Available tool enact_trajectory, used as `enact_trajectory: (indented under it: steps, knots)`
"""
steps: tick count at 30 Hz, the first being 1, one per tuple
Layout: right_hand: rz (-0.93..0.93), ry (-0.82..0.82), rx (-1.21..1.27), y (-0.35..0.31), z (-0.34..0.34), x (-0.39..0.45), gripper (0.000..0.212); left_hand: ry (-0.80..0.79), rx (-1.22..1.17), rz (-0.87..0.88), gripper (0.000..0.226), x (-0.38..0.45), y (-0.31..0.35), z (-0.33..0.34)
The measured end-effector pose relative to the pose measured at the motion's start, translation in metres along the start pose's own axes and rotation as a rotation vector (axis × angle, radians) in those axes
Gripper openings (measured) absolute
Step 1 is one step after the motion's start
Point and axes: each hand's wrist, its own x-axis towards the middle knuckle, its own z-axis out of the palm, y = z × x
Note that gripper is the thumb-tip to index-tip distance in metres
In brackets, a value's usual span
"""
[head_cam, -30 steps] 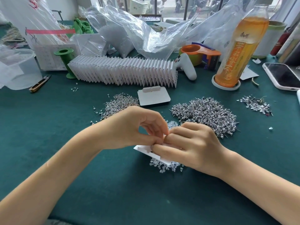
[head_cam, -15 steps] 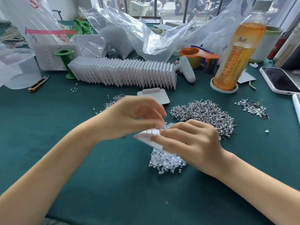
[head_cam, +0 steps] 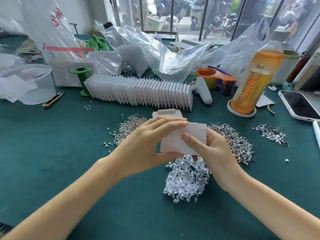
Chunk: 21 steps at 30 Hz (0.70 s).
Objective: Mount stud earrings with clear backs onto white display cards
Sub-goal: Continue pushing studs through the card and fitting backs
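Both hands hold one white display card (head_cam: pixel 194 135) upright above the green table, its face toward me. My left hand (head_cam: pixel 149 144) grips the card's left edge, fingers over the top and thumb underneath. My right hand (head_cam: pixel 214 149) holds the right edge, its thumb pressed on the card's face near small holes. A heap of clear backs (head_cam: pixel 187 179) lies just below the card. Silver stud earrings lie in piles to the right (head_cam: pixel 235 141) and left (head_cam: pixel 131 125) of the hands. Another flat card (head_cam: pixel 168 113) lies behind the hands.
A long row of folded white cards (head_cam: pixel 138 92) stands at the back. An orange drink bottle (head_cam: pixel 254 80), a phone (head_cam: pixel 299 106), a tape dispenser (head_cam: pixel 216 78), a green spool (head_cam: pixel 81 78), snips (head_cam: pixel 53 99), a clear tub (head_cam: pixel 26 84) and plastic bags (head_cam: pixel 155 54) crowd the far side. A small stud pile (head_cam: pixel 271 134) lies right.
The card was held low and flat between pinching fingers over the clear backs; it has been lifted and turned upright to face me, and both hands shifted to its edges.
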Motion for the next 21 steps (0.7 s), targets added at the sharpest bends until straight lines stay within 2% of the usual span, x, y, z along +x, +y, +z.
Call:
enact_trajectory:
  steps: [3,5,8,11,14,21]
  knots:
    - [0.059,-0.057,-0.003,-0.006,0.0,0.012,0.036,0.047,0.004,-0.114,0.067,-0.001,-0.01,-0.016]
    - [0.063,-0.044,-0.082,-0.01,-0.001,0.022,0.031,0.095,0.021,-0.222,0.07,-0.006,-0.021,-0.03]
    - [-0.031,-0.113,-0.386,-0.008,0.006,0.035,0.006,0.124,0.039,-0.33,0.073,-0.021,-0.036,-0.043]
    - [-0.113,-0.223,-0.701,-0.001,0.025,0.04,0.005,0.111,0.055,-0.392,0.073,-0.039,-0.045,-0.043]
    - [-0.175,-0.29,-0.91,0.0,0.045,0.04,0.006,0.124,0.035,-0.458,0.079,-0.049,-0.052,-0.042]
    - [-0.21,-0.316,-0.978,0.002,0.061,0.036,0.013,0.158,0.024,-0.528,0.082,-0.056,-0.059,-0.041]
